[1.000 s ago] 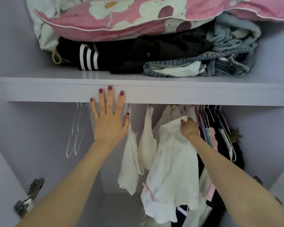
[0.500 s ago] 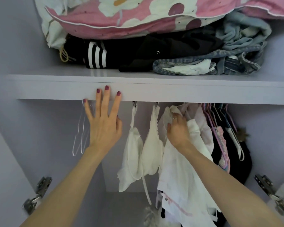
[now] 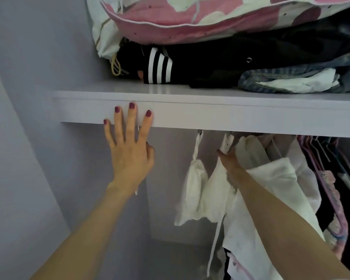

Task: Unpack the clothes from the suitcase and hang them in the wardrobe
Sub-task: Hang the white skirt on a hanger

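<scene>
Both hands up inside wardrobe, under shelf front edge.

Left hand (image 3: pixel 129 156) flat, fingers straight and spread, fingertips pressed on front edge of shelf (image 3: pixel 210 114) near its left end. Right hand (image 3: pixel 229 161) reaches in among hanging white garments (image 3: pixel 206 190) below shelf, fingers hidden in fabric, grip cannot be told. White shirt (image 3: pixel 275 178) draped over right forearm. Dark and pink clothes (image 3: pixel 331 178) hang further right. On shelf top: floral pink bedding (image 3: pixel 210 19), black striped garment (image 3: pixel 160 67), folded denim (image 3: pixel 291 79).
</scene>
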### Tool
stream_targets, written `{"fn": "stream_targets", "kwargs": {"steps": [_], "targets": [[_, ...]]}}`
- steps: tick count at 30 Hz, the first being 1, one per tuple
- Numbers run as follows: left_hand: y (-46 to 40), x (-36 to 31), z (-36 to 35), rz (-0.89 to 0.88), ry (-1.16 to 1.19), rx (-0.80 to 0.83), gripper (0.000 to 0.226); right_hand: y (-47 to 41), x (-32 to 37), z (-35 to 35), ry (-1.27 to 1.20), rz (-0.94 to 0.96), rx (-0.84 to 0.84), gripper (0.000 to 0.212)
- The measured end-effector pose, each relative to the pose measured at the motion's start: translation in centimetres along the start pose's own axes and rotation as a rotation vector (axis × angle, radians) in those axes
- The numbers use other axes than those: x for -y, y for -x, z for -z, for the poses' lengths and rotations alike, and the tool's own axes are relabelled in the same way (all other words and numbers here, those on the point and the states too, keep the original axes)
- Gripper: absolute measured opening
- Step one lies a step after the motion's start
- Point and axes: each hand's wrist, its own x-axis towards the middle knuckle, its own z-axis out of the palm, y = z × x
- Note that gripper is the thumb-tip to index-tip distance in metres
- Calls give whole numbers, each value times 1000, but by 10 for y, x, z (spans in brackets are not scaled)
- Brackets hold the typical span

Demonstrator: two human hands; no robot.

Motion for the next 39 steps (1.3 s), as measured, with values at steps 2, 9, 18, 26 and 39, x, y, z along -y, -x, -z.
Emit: {"fn": "stream_targets", "kwargs": {"steps": [2,9,18,26,39], "targets": [[2,1,-3,-6,-7,-22,91,0,3,-9,11,20,2,60],[1,3,-10,-6,-26,-52,93,20,20,-61,4,47,231,46],[3,2,-6,2,-45,-23,89,41,27,-96,30,-62,507,45],[3,-3,8,40,19,114,83,67,22,-76,107,-77,457,41],[93,-70,51,171,457,669,42,175,-52,24,463,-18,335,19]]}}
